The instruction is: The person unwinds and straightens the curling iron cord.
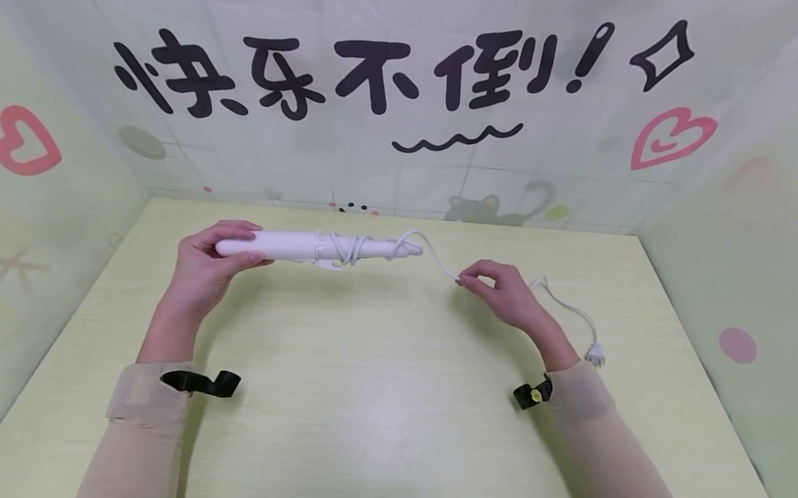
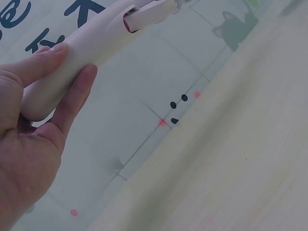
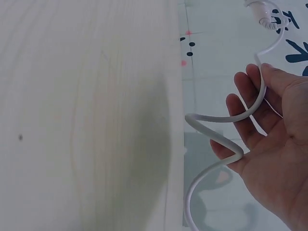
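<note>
My left hand (image 1: pixel 198 268) grips the thick, rounded end of a white hair styling iron (image 1: pixel 284 246), which looks like a curling iron. It is held level above the table, its narrower end pointing right. Several turns of white power cord (image 1: pixel 353 249) wrap that narrower part. From its tip the cord runs over to my right hand (image 1: pixel 501 292), where thumb and fingertips pinch it. In the right wrist view, the slack cord (image 3: pixel 216 118) bends across the fingers and drops below the palm. The two-pin plug (image 1: pixel 595 354) hangs or lies beside my right forearm; which one I cannot tell.
A pale wood-grain table (image 1: pixel 364 397) lies under both hands. Behind it stands a printed backdrop (image 1: pixel 349 164) with large black characters, and similar panels flank both sides. Each wrist wears a black camera mount (image 1: pixel 202 382) over a beige sleeve.
</note>
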`<state>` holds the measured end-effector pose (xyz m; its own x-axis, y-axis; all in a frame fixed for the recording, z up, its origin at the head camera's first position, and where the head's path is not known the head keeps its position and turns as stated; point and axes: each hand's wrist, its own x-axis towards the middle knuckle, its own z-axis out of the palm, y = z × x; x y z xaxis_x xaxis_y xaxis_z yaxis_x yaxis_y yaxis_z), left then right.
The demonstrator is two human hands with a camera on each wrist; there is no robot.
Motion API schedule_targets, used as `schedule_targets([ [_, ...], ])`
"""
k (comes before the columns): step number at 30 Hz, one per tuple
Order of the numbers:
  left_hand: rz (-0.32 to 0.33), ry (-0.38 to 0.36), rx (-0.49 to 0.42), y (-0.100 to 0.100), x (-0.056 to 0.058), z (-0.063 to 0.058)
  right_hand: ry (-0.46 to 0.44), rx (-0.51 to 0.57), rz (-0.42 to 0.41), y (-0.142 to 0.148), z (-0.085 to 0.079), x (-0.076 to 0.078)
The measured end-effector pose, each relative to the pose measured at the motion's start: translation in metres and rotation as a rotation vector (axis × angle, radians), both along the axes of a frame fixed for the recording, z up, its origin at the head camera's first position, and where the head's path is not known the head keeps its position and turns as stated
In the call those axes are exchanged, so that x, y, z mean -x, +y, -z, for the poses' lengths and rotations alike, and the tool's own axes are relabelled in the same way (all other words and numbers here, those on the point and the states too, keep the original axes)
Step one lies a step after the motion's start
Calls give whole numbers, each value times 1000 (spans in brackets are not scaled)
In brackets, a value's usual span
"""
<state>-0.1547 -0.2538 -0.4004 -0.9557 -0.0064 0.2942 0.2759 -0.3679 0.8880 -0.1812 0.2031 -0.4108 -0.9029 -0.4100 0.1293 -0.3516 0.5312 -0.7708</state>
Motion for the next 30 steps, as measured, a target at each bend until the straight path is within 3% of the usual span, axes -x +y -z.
schedule_targets([
  [6, 6, -13, -1, -2, -2, 2, 7, 23, 69, 9, 2, 3],
  [14, 5, -23, 30, -4, -3, 3, -68, 189, 141, 22, -2, 6],
  [23, -4, -15, 12, -2, -1, 2, -83, 557, 54, 37, -6, 2],
  [27, -14, -37, -32, -4, -1, 1, -76, 601, 48, 46, -7, 0],
  [30, -10, -49, -49, -5, -1, 1, -69, 559, 60, 53, -8, -3],
])
